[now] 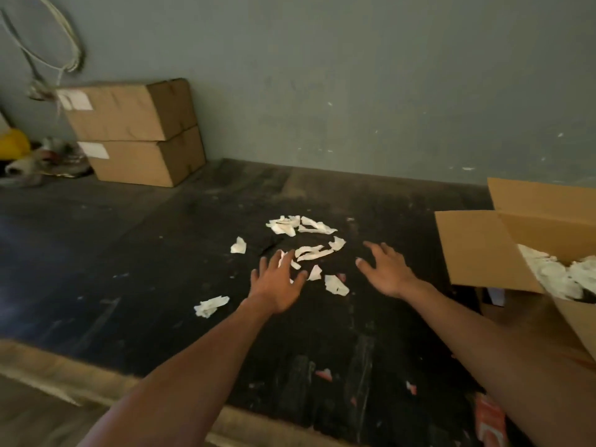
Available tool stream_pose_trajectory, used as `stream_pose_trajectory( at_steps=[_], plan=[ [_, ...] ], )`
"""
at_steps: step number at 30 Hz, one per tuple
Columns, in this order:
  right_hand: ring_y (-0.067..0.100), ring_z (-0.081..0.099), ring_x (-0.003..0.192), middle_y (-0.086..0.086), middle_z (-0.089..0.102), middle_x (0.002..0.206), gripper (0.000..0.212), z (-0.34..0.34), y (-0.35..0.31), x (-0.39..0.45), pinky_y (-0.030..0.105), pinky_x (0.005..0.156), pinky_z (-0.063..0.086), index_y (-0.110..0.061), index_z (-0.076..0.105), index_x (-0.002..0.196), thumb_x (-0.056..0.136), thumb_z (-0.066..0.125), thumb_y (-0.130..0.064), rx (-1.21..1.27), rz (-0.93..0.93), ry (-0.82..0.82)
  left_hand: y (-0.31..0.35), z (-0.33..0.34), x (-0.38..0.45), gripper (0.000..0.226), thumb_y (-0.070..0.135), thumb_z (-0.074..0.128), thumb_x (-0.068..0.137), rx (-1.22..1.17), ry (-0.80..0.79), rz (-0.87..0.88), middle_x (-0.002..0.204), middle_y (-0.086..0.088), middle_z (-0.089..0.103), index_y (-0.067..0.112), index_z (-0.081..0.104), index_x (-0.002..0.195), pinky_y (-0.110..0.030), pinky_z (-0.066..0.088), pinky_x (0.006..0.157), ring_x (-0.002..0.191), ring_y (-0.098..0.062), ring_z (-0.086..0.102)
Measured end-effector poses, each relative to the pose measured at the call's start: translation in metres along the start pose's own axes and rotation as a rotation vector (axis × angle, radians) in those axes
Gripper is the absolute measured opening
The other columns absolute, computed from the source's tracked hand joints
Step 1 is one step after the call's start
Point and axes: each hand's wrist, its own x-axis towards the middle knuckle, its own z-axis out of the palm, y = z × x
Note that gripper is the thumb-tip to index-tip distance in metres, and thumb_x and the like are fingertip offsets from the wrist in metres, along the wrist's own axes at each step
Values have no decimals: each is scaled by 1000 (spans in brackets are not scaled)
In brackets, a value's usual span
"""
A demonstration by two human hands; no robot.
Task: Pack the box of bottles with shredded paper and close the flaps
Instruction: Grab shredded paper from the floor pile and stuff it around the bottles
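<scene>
Both hands are spread and hold nothing. The paper scraps [306, 246] lie at 12 o'clock of the left hand [279, 282], which is nearer; the right hand [385, 269] flanks them. The box [477, 250] stands at 3 o'clock, apparently part-filled.

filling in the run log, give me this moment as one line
stage: gathering scraps | left hand: open over paper scraps | right hand: open beside them | open box: at right, flaps up, paper inside
</scene>
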Motion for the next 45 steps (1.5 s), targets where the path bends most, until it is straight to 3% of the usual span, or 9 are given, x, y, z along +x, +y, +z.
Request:
stream_pose_trajectory(
  at_steps=[8, 14, 22, 30, 33, 39, 45],
  plan=[
    [38, -6, 147, 11, -7, 162, 76, 110, -14, -10, 56, 117, 10, -45, -8, 149, 92, 40, -61, 49, 91, -166, -126, 40, -53, 108, 85, 40, 76, -51, -147, -416, 161, -11, -24, 34, -16, 153, -69, 3, 114, 144, -50, -15],
    [36, -12, 147, 9, -19, 160, 80, 158, -13, 20, 58, 117, 8, -41, -15, 148, 91, 34, -67, 1, 154, -165, -152, 67, -30, 130, 100, 36, 55, -36, -158, -493, 156, -10, -36, 36, -34, 145, -69, -1, 113, 142, -52, -20],
    [30, -20, 146, 10, -25, 158, 81, 184, -14, 102, 55, 115, -8, -43, -23, 145, 87, 25, -74, -81, 120, -144, -145, 82, 71, 139, 107, 23, 42, 111, -207, -305, 156, -12, -36, 33, -37, 144, -67, -8, 114, 143, -45, -27],
    [26, -26, 143, 11, -28, 157, 71, 186, -20, 175, 58, 117, -5, -44, -30, 139, 91, 17, -69, -200, 21, -152, -124, 93, 162, 133, 105, 22, 48, 189, -222, -176, 156, -9, -36, 34, -34, 145, -67, -7, 114, 141, -41, -32],
    [27, -30, 142, 7, -32, 155, 81, 181, -21, 203, 63, 114, -7, -47, -30, 140, 86, 23, -75, -175, 13, -126, -130, 87, 196, 134, 106, 22, 47, 240, -196, -131, 154, -9, -40, 34, -36, 144, -68, -5, 114, 140, -41, -35],
    [32, -37, 137, 3, -46, 148, 113, 165, -16, 262, 72, 107, -9, -50, -39, 133, 57, 28, -99, -173, 65, -114, -156, 69, 253, 138, 107, 25, 42, 337, -179, -10, 150, -7, -47, 37, -38, 142, -74, -7, 109, 134, -46, -41],
    [33, -36, 138, 2, -45, 149, 117, 155, -22, 324, 73, 107, -9, -52, -35, 135, 52, 33, -99, -222, -57, -116, -175, 57, 308, 141, 105, 36, 42, 393, -223, 163, 146, -5, -51, 38, -40, 140, -71, -8, 111, 135, -46, -40]
  ],
)
